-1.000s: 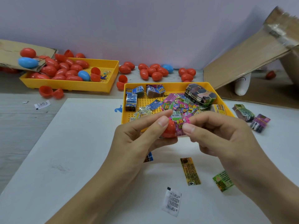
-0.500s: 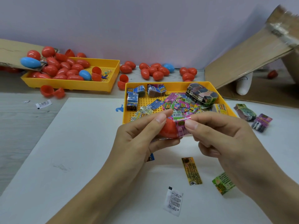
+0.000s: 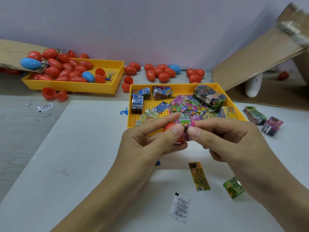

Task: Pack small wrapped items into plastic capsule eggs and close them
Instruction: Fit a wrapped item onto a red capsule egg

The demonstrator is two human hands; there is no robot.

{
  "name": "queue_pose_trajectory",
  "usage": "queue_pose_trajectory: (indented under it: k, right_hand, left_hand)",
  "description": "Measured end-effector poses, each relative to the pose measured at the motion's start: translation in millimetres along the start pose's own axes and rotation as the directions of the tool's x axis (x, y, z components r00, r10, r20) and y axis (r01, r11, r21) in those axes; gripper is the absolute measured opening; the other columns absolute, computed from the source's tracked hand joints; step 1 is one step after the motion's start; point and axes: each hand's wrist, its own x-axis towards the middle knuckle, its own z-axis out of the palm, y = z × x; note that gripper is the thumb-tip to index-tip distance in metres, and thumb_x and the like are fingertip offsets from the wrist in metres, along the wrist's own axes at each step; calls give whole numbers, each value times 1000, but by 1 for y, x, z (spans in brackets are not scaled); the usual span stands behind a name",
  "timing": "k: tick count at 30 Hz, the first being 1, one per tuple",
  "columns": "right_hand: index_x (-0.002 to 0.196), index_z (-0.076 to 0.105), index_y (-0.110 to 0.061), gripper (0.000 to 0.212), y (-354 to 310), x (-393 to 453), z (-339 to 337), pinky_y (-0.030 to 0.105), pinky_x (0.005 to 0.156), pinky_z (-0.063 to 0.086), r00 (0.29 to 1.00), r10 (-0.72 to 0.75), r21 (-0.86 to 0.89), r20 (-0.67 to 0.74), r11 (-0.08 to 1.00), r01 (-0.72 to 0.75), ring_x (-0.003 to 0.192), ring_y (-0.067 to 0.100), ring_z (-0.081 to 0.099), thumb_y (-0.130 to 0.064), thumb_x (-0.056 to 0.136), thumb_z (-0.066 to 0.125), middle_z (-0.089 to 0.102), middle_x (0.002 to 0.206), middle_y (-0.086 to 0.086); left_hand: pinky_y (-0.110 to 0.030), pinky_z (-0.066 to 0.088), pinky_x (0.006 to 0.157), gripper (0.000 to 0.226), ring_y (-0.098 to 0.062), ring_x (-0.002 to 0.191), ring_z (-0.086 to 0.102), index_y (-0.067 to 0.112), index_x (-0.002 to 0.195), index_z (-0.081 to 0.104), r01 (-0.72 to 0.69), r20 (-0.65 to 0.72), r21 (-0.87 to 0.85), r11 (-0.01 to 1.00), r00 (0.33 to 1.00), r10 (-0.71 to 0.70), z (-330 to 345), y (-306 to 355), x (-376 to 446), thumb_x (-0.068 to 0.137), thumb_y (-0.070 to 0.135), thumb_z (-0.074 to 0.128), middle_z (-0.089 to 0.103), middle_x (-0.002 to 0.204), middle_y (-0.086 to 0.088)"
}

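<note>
My left hand (image 3: 150,141) grips a red capsule egg half (image 3: 169,127) just in front of the near yellow tray (image 3: 132,121). My right hand (image 3: 234,139) pinches a small pink wrapped item (image 3: 187,135) at the egg's opening, thumb and forefinger meeting my left thumb there. Most of the egg is hidden by my fingers. The tray holds several loose colourful wrapped items (image 3: 189,108) and a few banded bundles (image 3: 209,96).
A second yellow tray (image 3: 115,81) at the back left holds red and blue eggs (image 3: 66,71). More eggs (image 3: 160,72) lie along the wall. Loose wrappers, among them a yellow one (image 3: 199,176), lie on the white board. Cardboard (image 3: 260,61) leans at the right.
Both hands have stayed together in front of the tray. The pink item has been pushed closer into the egg, and my left thumb now covers more of the red shell.
</note>
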Motion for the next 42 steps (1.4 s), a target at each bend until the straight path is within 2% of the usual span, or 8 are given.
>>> queue_pose_trajectory:
  k: [4,8,12,14,20,28,36,42]
  right_hand:
    - [78,80,-25,14,0,-1,-2,4,49,37,999,-11,-56,33,998,12,49,2,50,-38,74,78,59,56,-12]
    - [73,71,-7,56,6,-1,-3,16,43,30,999,43,-70,-31,997,-45,53,14,36,-62,70,71,46,59,12]
    - [75,74,-18,25,4,0,-3,18,43,36,985,127,12,-121,992,-126,57,17,48,-43,71,76,57,62,0]
    - [77,75,-19,21,3,0,-3,20,43,41,977,187,7,-100,982,-187,63,13,61,-39,73,77,65,68,1]
    - [79,80,-14,39,-3,5,-3,25,40,49,898,431,212,85,873,-439,78,27,75,-51,70,74,76,87,16]
    - [94,78,-8,37,-1,4,-8,22,48,54,857,470,259,211,819,-513,81,27,75,-37,72,78,76,90,16]
    - [88,80,-10,28,-2,3,-7,21,47,53,814,530,338,239,740,-581,75,26,75,-31,69,84,75,85,16]
    - [95,79,-6,62,0,2,-9,24,51,56,791,541,420,287,671,-611,75,27,75,-32,41,97,74,94,22]
  left_hand:
    - [-28,61,74,31,-26,83,76,20,106,78,-53,-54,36,998,997,54,3,0,-3,75,12,79,70,106,-23]
    - [-30,61,72,31,-26,79,76,19,102,78,-104,-112,47,993,988,109,5,1,-3,72,13,73,69,105,-14]
    - [-30,61,75,30,-25,85,75,22,107,76,-182,-90,93,979,978,190,5,-2,-4,80,10,77,65,90,2]
    - [-29,60,79,36,-23,88,74,24,111,75,-224,-68,151,963,969,237,6,-3,-5,77,12,79,66,92,4]
    - [-23,56,83,38,-21,98,72,30,117,71,-331,-29,293,897,935,354,3,-3,-6,80,21,73,73,101,1]
    - [-28,58,85,27,-18,97,73,16,108,71,-391,27,384,837,910,414,5,-2,-10,82,23,75,75,103,4]
    - [-26,57,87,31,-9,100,71,16,113,71,-401,45,463,790,901,431,7,1,-12,83,26,72,75,107,6]
    - [-29,56,92,44,-9,104,70,16,120,68,-379,73,475,794,916,394,6,0,-11,79,24,81,74,113,7]
